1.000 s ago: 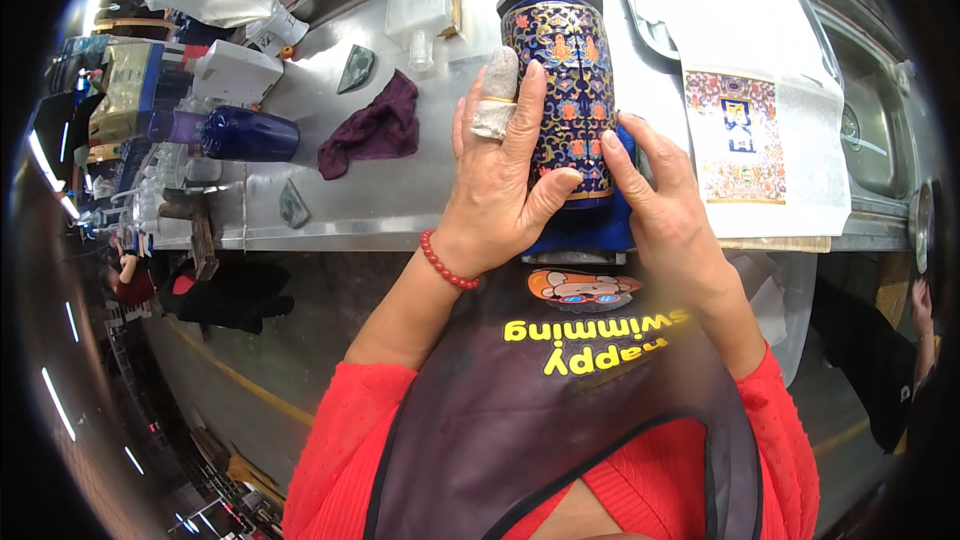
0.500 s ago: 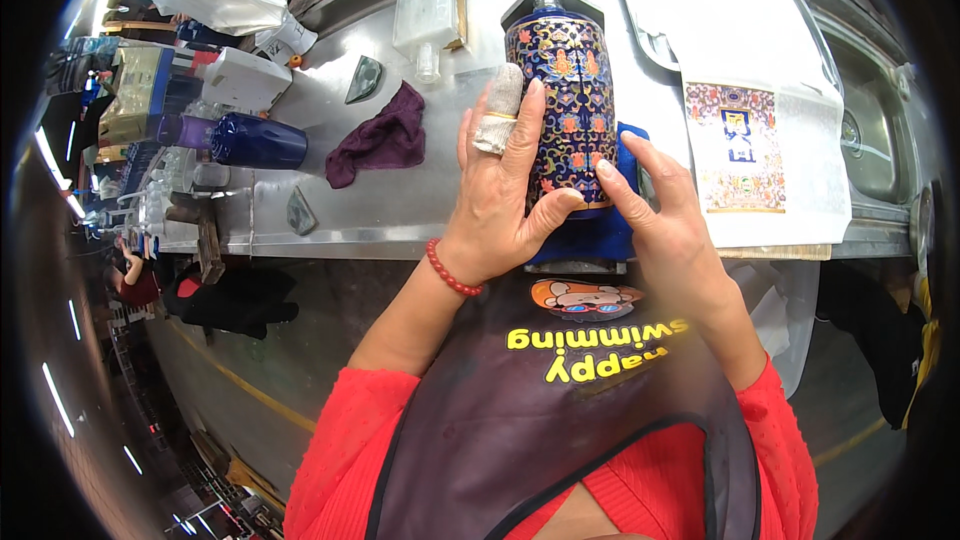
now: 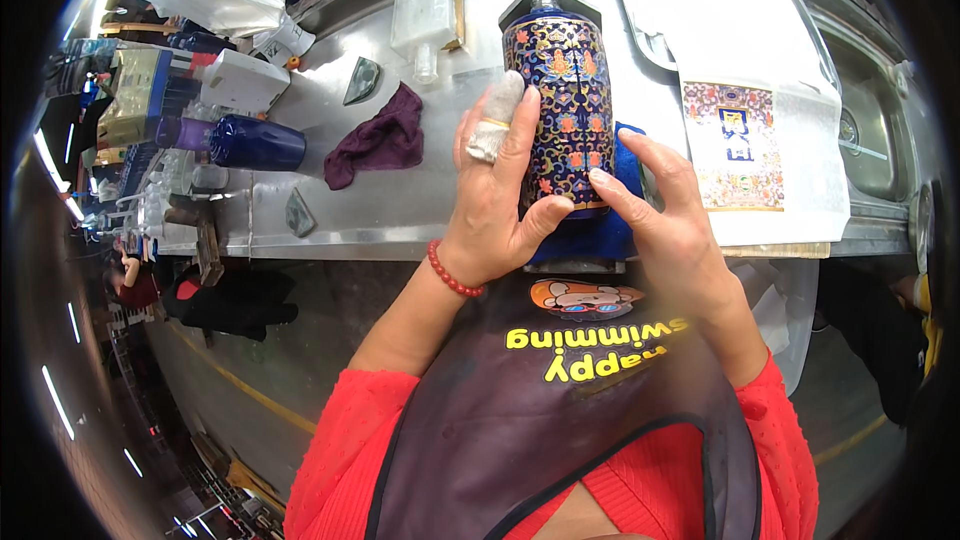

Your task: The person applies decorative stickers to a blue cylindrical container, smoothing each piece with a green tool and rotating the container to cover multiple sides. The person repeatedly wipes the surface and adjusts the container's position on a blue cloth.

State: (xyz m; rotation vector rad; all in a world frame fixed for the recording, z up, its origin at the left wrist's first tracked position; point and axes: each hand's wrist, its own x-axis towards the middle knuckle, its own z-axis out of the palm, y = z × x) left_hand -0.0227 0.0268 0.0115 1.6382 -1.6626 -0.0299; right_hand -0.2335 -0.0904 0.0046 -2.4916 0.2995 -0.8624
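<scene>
A dark blue glass bottle [image 3: 570, 105] with a colourful floral pattern lies on its side, its neck pointing away from me. My left hand [image 3: 490, 180] rests along the bottle's left side, fingers stretched out and thumb across its near end. One finger wears a grey cloth cover [image 3: 500, 115] tied with a yellow band. With the index fingertip of my right hand [image 3: 665, 210] I touch the pattern near the bottle's base; the other visible fingers are spread. A blue cloth [image 3: 628, 165] shows beside and under the near end of the bottle.
To the right are floral printed sheets [image 3: 733, 145] on white paper, then a metal sink [image 3: 870, 140]. Leftward on the steel table lie a purple cloth [image 3: 378, 138], a clear bottle [image 3: 427, 10], dark flat pieces [image 3: 362, 80] and a blue bottle [image 3: 258, 142].
My right index fingertip has slid slightly down and left along the bottle. My left thumb has also shifted a little toward me. The bottle has hardly moved.
</scene>
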